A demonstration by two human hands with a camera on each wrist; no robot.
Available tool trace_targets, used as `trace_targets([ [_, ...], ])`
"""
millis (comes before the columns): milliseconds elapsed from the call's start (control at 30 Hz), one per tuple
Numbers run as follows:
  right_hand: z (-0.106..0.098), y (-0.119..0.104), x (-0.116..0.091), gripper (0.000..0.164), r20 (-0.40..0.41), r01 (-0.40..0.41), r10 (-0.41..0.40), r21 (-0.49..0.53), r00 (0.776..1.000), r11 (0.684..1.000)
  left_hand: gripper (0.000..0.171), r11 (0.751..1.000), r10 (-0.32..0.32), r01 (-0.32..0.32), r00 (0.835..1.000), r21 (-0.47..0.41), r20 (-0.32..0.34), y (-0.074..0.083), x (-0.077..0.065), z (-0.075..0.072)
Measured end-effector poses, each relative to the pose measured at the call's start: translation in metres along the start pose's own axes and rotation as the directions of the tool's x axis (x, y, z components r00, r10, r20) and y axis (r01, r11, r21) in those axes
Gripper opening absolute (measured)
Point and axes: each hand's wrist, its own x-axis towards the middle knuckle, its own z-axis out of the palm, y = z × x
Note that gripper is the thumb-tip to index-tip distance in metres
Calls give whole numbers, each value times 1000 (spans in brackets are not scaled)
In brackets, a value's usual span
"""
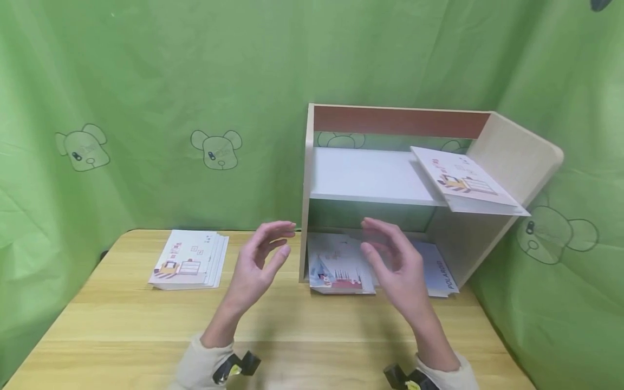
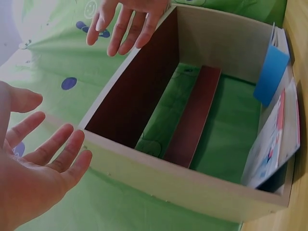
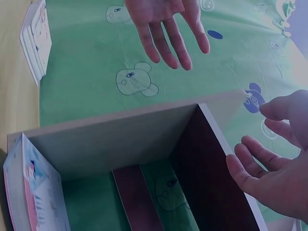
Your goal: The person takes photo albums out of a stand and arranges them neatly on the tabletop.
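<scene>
Both hands are held up over the table before a small two-level shelf [image 1: 382, 173], fingers loosely bent and apart, gripping nothing. My left hand [image 1: 255, 257] hovers just left of the shelf's side panel. The right hand [image 1: 400, 265] is in front of the lower compartment and partly hides its contents. Behind it, a stack of illustrated booklets [image 1: 336, 265] lies at the lower left and blue-white booklets marked POLAROID [image 1: 436, 271] at the lower right. On the upper level, booklets with a yellow vehicle picture [image 1: 463, 179] lie at the right, jutting past the front edge.
Another stack of booklets [image 1: 185, 260] lies on the wooden table [image 1: 146, 336], left of the shelf. A green curtain [image 1: 146, 81] with bear-head drawings hangs behind and along both sides. The shelf's right side panel [image 1: 517, 146] stands close to the curtain.
</scene>
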Motion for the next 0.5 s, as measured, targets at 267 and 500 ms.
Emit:
trace_targets([
  [267, -14, 0, -2, 50, -42, -7, 7, -14, 999, 1000, 41, 1000, 4, -4, 1000, -11, 11, 0, 5, 15],
  [500, -25, 1, -4, 49, -66, 41, -40, 6, 997, 999, 43, 1000, -23, 24, 999, -20, 48, -3, 5, 29],
])
